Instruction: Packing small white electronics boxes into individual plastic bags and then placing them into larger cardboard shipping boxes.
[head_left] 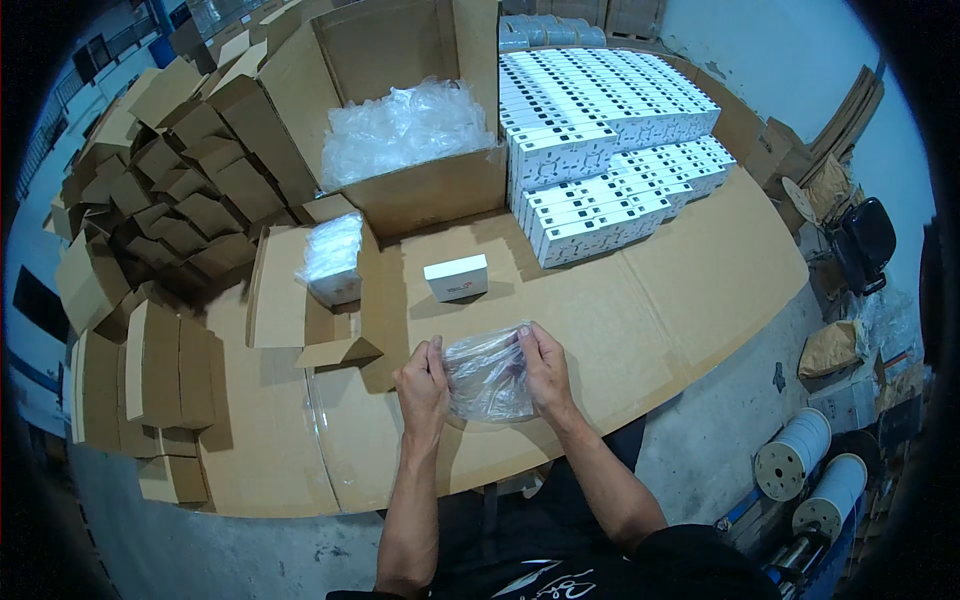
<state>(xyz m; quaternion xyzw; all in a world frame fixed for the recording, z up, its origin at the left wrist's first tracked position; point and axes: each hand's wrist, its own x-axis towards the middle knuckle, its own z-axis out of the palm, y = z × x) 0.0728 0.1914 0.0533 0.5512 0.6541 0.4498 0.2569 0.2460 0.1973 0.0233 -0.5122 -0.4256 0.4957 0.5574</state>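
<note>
A clear plastic bag (488, 378) is stretched between my two hands above the near part of the table. My left hand (424, 385) pinches its left edge, and my right hand (546, 368) grips the right edge near the top corner. Just beyond the bag a small white box (457, 278) stands alone on the cardboard tabletop. Left of that, an open brown carton (372, 290) holds several white boxes wrapped in clear plastic (334, 255), packed in its far part. Whether anything lies inside the bag I cannot tell.
A large open carton (430, 185) full of clear plastic bags (405, 130) stands at the back. Stacked white boxes (600, 215) fill the back right. Many open brown cartons (190, 200) pile up at left, with closed ones (165, 365) nearer. Cable reels (795, 455) lie on the floor at right.
</note>
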